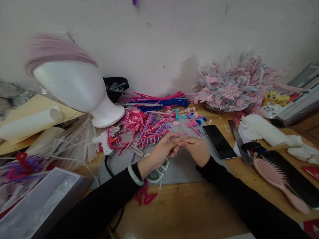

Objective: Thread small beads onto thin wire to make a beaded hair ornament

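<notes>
My left hand [163, 150], with a pale bangle [135, 176] at its wrist, meets my right hand [195, 148] above a grey cutting mat [189, 174]. The fingertips of both are pinched together; whatever is between them is too small to make out, though a faint pale strand seems to hang below. Partly hidden under my left wrist lie scissors [157, 174] with pale green handles. Just beyond my fingers are pink beaded pipe-cleaner pieces [136, 122] in a pile. Small pink and blue fuzzy shapes [193, 122] are scattered farther right.
A white foam head [72, 84] stands at left, near a hot glue gun [106, 144] and an open box [62, 186]. Pink floral pieces [231, 89] fill the back right. A phone [219, 141], steel ruler [239, 141] and pink hairbrush [271, 174] lie right of my hands.
</notes>
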Available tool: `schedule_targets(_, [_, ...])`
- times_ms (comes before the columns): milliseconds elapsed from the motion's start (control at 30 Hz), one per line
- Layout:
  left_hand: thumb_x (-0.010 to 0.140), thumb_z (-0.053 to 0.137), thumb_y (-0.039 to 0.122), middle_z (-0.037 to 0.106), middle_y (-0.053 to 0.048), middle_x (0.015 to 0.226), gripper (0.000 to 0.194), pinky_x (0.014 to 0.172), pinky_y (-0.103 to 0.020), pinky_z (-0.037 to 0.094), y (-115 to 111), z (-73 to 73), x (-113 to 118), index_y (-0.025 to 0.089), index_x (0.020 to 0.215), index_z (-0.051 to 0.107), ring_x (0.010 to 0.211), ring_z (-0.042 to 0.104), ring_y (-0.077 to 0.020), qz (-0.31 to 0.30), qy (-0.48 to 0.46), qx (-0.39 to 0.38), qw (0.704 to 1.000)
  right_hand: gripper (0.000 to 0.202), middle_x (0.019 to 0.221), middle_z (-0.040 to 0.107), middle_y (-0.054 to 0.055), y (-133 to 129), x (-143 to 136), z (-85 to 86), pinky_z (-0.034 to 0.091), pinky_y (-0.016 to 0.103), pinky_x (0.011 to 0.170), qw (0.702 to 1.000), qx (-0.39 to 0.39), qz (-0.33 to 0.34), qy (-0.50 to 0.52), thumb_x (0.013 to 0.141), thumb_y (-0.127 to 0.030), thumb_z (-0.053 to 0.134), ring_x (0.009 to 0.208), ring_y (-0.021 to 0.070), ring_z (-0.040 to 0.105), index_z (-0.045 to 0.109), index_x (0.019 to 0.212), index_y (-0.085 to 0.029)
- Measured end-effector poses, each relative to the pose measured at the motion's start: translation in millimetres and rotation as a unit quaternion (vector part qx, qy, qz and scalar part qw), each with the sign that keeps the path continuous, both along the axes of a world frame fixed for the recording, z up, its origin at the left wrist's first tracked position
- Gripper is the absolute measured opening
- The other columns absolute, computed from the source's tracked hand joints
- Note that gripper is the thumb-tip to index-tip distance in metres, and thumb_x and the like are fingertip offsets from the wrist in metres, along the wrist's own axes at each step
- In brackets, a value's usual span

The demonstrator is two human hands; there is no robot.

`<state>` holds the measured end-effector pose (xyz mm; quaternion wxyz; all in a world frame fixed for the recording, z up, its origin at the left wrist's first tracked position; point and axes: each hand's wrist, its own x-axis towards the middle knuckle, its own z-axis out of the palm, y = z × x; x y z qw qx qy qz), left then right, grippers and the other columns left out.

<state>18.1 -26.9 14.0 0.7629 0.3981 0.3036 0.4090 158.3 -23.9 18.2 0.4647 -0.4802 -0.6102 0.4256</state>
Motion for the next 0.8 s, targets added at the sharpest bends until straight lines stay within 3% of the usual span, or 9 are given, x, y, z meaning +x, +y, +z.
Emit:
schedule_targets(167, [0.075, 0.052, 0.036, 0.045, 0.009, 0.042, 0.028, 0.037, -0.016, 0.025, -1, -0.5, 2, 0.018, 0.092, 0.039, 0.032, 0.036, -0.0039, -0.01, 0.019, 0.012, 1.0, 0.004, 0.057, 0.063, -0.003, -3, -1, 2.0, 0.042, 0.026, 0.061, 0.999, -0.014, -0.015, 0.027, 0.057, -0.025, 0.067, 0.059, 0.0119, 0.054, 0.066, 0.056, -0.022])
schedule_targets(367, [0.077, 0.045, 0.044, 0.048, 0.006, 0.047, 0.031, 0.041, -0.019, 0.032, -6, -2.0, 7, 0.017, 0.091, 0.041, 0.038, 0.044, -0.0073, -0.003, 0.013, 0.038, 0.999, 0.01, 0.049, 0.055, -0.004, -6, -3, 2.7, 0.037, 0.025, 0.052, 0.993, -0.052, -0.021, 0.106, 0.058, -0.027, 0.066, 0.048, 0.0087, 0.044, 0.063, 0.054, -0.019])
schedule_targets(467, [0.077, 0.045, 0.045, 0.05, 0.004, 0.053, 0.033, 0.051, -0.021, 0.038, -3, -4.5, 6, 0.015, 0.09, 0.046, 0.048, 0.049, -0.0084, 0.043, -0.021, 0.046, 0.998, 0.015, 0.046, 0.048, -0.005, -4, -1, 4.2, 0.031, 0.023, 0.048, 0.988, -0.065, -0.011, 0.141, 0.06, -0.029, 0.066, 0.045, 0.0067, 0.038, 0.061, 0.052, -0.018])
schedule_targets(567, [0.074, 0.054, 0.036, 0.055, 0.0, 0.069, 0.025, 0.065, -0.022, 0.039, 0, -5.8, 3, 0.015, 0.085, 0.051, 0.066, 0.052, -0.0087, 0.071, -0.007, 0.078, 0.994, 0.018, 0.047, 0.045, -0.005, -1, 4, 7.0, 0.029, 0.023, 0.046, 0.978, -0.067, -0.009, 0.2, 0.059, -0.033, 0.066, 0.045, 0.0062, 0.037, 0.058, 0.052, -0.018])
schedule_targets(633, [0.07, 0.059, 0.028, 0.058, -0.004, 0.087, 0.025, 0.075, -0.023, 0.038, 0, -5.8, 2, 0.015, 0.091, 0.053, 0.082, 0.052, -0.0109, 0.032, 0.033, 0.118, 0.992, 0.019, 0.047, 0.044, -0.005, 0, 8, 9.7, 0.031, 0.023, 0.047, 0.973, -0.058, -0.006, 0.221, 0.06, -0.034, 0.065, 0.047, 0.0067, 0.038, 0.058, 0.054, -0.018])
schedule_targets(700, [0.067, 0.062, 0.022, 0.056, -0.006, 0.1, 0.037, 0.081, -0.026, 0.036, -1, -5.9, 3, 0.018, 0.102, 0.051, 0.093, 0.051, -0.0134, -0.04, 0.071, 0.153, 0.985, 0.017, 0.047, 0.043, -0.004, 2, 11, 12.4, 0.032, 0.023, 0.048, 0.975, -0.045, -0.011, 0.219, 0.061, -0.033, 0.065, 0.048, 0.0073, 0.039, 0.058, 0.054, -0.018])
schedule_targets(800, [0.069, 0.06, 0.024, 0.06, -0.005, 0.09, 0.036, 0.077, -0.027, 0.038, -5, -6.7, 3, 0.018, 0.104, 0.051, 0.085, 0.054, -0.0131, -0.127, 0.122, 0.165, 0.97, 0.015, 0.046, 0.044, -0.004, 4, 16, 15.8, 0.03, 0.024, 0.046, 0.975, -0.045, -0.045, 0.211, 0.06, -0.032, 0.064, 0.047, 0.0074, 0.038, 0.059, 0.055, -0.018])
